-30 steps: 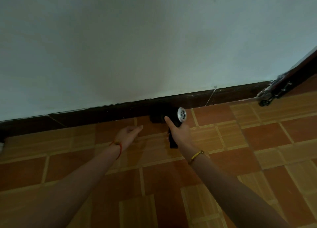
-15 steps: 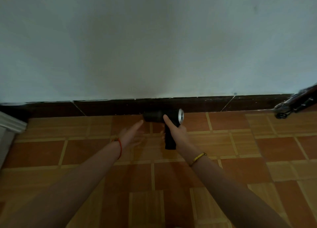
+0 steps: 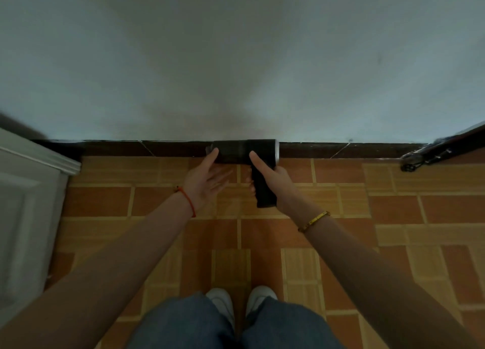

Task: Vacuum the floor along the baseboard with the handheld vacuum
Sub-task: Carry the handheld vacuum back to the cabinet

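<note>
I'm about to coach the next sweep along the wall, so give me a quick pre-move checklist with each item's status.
1. Right hand gripping the handheld vacuum by its handle: ok.
2. Left hand open, holding nothing: ok.
3. Vacuum body level with the baseboard: ok.
4. Nozzle touching the floor: cannot tell.
5. Vacuum running: cannot tell.
6. White door panel on the left, limiting the sweep: not ok.

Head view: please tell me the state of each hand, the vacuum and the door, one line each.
right hand: closed around the vacuum's handle.
left hand: open, palm up, fingertip at the vacuum's barrel.
handheld vacuum: held level, barrel along the baseboard.
white door: cut off at the left edge; open or shut unclear.
</note>
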Motion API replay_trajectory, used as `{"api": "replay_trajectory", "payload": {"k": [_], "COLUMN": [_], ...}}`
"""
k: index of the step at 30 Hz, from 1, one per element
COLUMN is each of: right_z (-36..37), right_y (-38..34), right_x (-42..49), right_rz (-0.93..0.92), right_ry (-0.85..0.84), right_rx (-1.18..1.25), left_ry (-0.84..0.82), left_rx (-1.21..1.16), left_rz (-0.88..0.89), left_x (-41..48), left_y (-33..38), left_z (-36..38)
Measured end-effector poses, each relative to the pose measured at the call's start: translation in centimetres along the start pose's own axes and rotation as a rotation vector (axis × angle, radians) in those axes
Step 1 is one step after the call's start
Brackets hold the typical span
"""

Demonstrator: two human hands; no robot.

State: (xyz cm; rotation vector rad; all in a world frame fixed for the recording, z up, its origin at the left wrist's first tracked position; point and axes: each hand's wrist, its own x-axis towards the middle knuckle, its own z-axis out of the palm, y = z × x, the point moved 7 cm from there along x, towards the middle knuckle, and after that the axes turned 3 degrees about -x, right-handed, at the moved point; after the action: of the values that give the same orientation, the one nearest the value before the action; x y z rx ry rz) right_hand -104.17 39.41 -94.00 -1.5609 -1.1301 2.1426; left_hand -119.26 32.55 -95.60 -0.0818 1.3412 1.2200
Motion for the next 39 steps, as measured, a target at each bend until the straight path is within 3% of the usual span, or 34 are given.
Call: {"api": "replay_trajectory", "payload": {"k": [11, 18, 28, 39], "right_z": [4.6, 7.9, 11.8, 13.5], "right_y": [-13.5, -23.2, -38.2, -45.6], "right_x": [-16.7, -28.9, -45.5, -59.0], "right_rz": [0.025, 0.063, 0.034, -0.02], "right_ry": [-0.109, -0.267, -0.384, -0.475], "right_rx": [0.063, 0.162, 0.082, 0.163], "left_ry": [0.081, 0.101, 0.122, 0.066], "left_rx": [-0.027, -0.024, -0.005, 0.094], "left_rz": [0.135, 0.243, 0.386, 0.522], "left_x": [-18.0, -31.9, -51.0, -64.7], "left_y": [11.7, 20.3, 32.7, 38.7], "left_z": [4.4, 8.4, 13.8, 17.4]}}
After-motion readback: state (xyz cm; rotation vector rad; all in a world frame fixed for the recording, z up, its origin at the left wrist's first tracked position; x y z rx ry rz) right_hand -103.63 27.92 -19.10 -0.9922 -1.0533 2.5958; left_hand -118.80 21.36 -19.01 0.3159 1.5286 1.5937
